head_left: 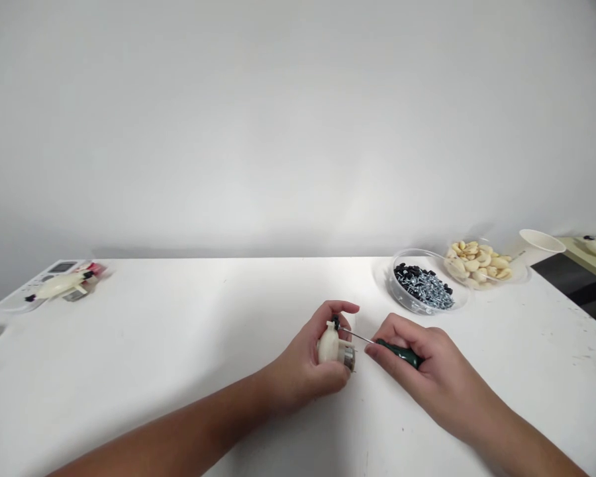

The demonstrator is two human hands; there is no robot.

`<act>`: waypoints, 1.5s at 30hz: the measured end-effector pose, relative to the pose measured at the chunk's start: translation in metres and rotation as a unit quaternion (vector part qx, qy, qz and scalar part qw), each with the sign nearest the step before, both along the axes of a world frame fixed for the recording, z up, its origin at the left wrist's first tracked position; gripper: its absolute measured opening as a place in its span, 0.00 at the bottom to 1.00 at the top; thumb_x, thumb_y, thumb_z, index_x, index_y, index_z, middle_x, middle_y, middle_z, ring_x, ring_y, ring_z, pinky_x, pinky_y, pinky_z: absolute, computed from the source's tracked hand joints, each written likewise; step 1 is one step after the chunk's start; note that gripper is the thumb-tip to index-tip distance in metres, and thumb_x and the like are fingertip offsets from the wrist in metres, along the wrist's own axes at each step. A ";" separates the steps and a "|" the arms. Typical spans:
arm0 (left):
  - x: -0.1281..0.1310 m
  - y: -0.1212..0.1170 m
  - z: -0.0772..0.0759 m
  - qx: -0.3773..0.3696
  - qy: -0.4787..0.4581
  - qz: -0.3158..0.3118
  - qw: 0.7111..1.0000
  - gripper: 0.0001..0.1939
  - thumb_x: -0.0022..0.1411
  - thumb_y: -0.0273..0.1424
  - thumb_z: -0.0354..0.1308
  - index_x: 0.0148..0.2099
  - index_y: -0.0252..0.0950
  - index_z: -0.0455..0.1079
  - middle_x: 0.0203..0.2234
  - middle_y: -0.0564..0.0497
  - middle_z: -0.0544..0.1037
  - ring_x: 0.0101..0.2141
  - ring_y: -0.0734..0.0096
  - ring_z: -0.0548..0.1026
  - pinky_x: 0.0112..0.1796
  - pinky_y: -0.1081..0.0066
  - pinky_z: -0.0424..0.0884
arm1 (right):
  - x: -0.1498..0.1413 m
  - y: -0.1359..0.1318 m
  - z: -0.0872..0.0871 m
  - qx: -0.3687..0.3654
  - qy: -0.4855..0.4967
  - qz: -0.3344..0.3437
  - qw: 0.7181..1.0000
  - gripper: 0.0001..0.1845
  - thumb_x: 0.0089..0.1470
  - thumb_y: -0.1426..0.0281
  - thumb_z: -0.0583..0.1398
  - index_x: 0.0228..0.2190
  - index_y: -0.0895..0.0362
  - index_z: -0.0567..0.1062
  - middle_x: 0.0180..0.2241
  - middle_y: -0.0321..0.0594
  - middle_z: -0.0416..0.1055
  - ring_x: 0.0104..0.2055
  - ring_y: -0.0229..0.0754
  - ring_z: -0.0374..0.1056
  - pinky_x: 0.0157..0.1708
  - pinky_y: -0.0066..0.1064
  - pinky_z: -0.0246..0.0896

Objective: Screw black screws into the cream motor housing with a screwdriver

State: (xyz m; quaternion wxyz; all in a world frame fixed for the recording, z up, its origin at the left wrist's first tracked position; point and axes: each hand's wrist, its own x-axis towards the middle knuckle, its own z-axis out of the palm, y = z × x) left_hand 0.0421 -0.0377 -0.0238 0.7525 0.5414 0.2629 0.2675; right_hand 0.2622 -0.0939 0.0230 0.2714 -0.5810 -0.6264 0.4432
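Observation:
My left hand (302, 361) is closed around a small cream-coloured plastic part with a metal motor end (334, 347), held just above the white table (179, 344). My right hand (417, 361) grips a green-handled screwdriver (400, 352). Its thin metal shaft runs left and its tip meets a black piece on top of the cream part. The two hands sit close together near the middle of the table.
At the back right stand a clear bowl of silver and black screws (424, 288), a clear bowl of cream plastic parts (479, 264) and a white paper cup (539, 244). At the back left lie a finished cream part (59, 286) and small devices.

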 end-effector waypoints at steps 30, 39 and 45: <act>-0.001 -0.002 0.010 0.006 0.019 -0.020 1.000 0.35 0.50 0.22 0.58 0.61 0.46 0.63 0.40 0.53 0.64 0.29 0.78 0.62 0.29 0.75 0.58 | 0.010 0.000 -0.009 0.067 -0.037 0.042 0.996 0.21 0.72 0.58 0.55 0.29 0.53 0.57 0.25 0.31 0.55 0.27 0.38 0.51 0.27 0.31 0.45; 0.000 -0.003 0.007 0.021 0.027 -0.043 0.999 0.38 0.47 0.19 0.56 0.61 0.47 0.62 0.41 0.54 0.62 0.30 0.79 0.62 0.29 0.75 0.59 | 0.009 0.006 0.002 -0.177 0.199 0.012 0.964 0.23 0.68 0.51 0.60 0.30 0.54 0.61 0.19 0.24 0.49 0.21 0.32 0.40 0.22 0.29 0.34; -0.001 -0.003 0.007 0.034 0.038 -0.019 0.999 0.39 0.49 0.19 0.58 0.63 0.47 0.61 0.44 0.52 0.64 0.32 0.77 0.66 0.30 0.74 0.61 | 0.002 0.008 -0.006 -0.240 0.296 -0.018 0.924 0.24 0.64 0.51 0.63 0.30 0.54 0.61 0.18 0.21 0.48 0.19 0.29 0.34 0.20 0.28 0.30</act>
